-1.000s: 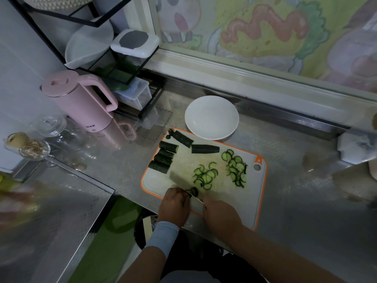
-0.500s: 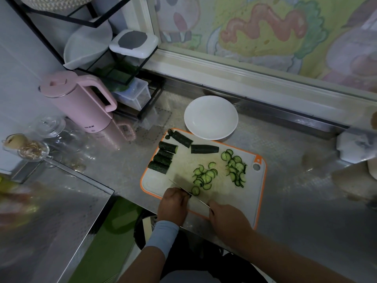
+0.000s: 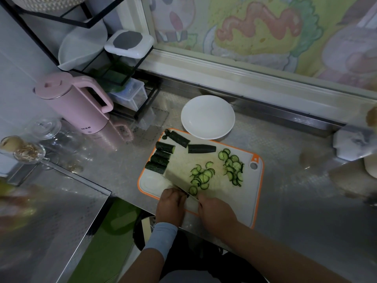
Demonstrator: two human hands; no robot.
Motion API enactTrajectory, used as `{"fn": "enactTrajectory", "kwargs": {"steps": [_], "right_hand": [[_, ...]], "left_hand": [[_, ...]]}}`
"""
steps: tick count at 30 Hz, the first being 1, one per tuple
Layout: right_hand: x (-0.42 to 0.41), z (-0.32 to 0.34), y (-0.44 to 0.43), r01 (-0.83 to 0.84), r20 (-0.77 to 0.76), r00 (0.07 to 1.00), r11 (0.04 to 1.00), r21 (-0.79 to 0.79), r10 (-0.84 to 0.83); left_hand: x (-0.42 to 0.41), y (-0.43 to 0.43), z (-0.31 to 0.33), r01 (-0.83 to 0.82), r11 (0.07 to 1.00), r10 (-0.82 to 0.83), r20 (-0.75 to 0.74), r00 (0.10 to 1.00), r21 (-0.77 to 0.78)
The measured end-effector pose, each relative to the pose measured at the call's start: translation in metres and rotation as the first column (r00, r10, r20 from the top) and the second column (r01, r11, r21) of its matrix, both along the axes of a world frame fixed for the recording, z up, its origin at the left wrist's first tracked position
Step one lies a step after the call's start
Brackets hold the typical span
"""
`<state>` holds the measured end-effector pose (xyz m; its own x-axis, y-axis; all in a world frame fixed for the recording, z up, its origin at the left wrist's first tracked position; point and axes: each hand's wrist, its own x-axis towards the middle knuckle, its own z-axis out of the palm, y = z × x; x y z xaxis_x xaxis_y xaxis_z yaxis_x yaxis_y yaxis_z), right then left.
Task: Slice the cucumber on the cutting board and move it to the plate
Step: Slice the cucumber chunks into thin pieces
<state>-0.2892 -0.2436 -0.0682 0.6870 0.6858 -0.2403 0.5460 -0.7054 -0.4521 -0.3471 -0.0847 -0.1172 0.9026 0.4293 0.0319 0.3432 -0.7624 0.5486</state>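
Note:
An orange-rimmed cutting board (image 3: 247, 203) lies on the steel counter. Several dark cucumber chunks (image 3: 158, 167) sit at its far left, and two heaps of thin slices (image 3: 201, 176) lie in its middle and right. My left hand (image 3: 170, 205) curls over a short cucumber piece at the board's near edge; the piece is almost hidden. My right hand (image 3: 216, 213) grips a knife (image 3: 192, 203) whose blade stands right beside my left fingers. One fresh slice (image 3: 192, 189) lies just past the blade. The white plate (image 3: 208, 117) stands behind the board with nothing on it.
A pink kettle (image 3: 77, 105) and glass jars (image 3: 30, 152) stand at the left. A black wire rack (image 3: 122, 58) with containers fills the back left corner. A window ledge runs behind the plate, and a white object (image 3: 355, 144) sits at the right.
The knife has gone down and come up beside my left fingers. A newly cut slice now lies by the blade. My left hand has stayed put on the piece.

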Motion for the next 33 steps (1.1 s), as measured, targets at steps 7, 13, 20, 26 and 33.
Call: {"fn": "enactTrajectory", "kwargs": {"steps": [7, 13, 20, 26, 33], "right_hand": [[-0.004, 0.018, -0.022, 0.037, 0.005, 0.999, 0.999, 0.014, -0.037], [-0.007, 0.014, -0.018, 0.055, -0.028, 0.998, 0.998, -0.022, -0.055], [-0.001, 0.006, 0.007, 0.007, -0.033, 0.999, 1.000, -0.021, -0.007], [-0.002, 0.008, 0.002, 0.080, -0.041, 0.996, 0.996, 0.042, -0.078], [-0.012, 0.010, -0.016, 0.103, -0.012, 0.995, 0.995, 0.000, -0.103]], "left_hand": [[0.000, 0.003, -0.001, 0.033, 0.999, -0.034, 0.044, 0.998, 0.013], [-0.001, 0.004, -0.001, 0.011, 1.000, -0.011, 0.045, 0.999, 0.005], [-0.003, 0.001, -0.002, 0.005, 1.000, -0.004, 0.073, 0.997, -0.015], [-0.004, 0.003, -0.006, 0.006, 1.000, -0.006, 0.047, 0.999, -0.011], [-0.002, 0.005, -0.004, 0.033, 0.999, -0.033, 0.095, 0.995, 0.006]]}}
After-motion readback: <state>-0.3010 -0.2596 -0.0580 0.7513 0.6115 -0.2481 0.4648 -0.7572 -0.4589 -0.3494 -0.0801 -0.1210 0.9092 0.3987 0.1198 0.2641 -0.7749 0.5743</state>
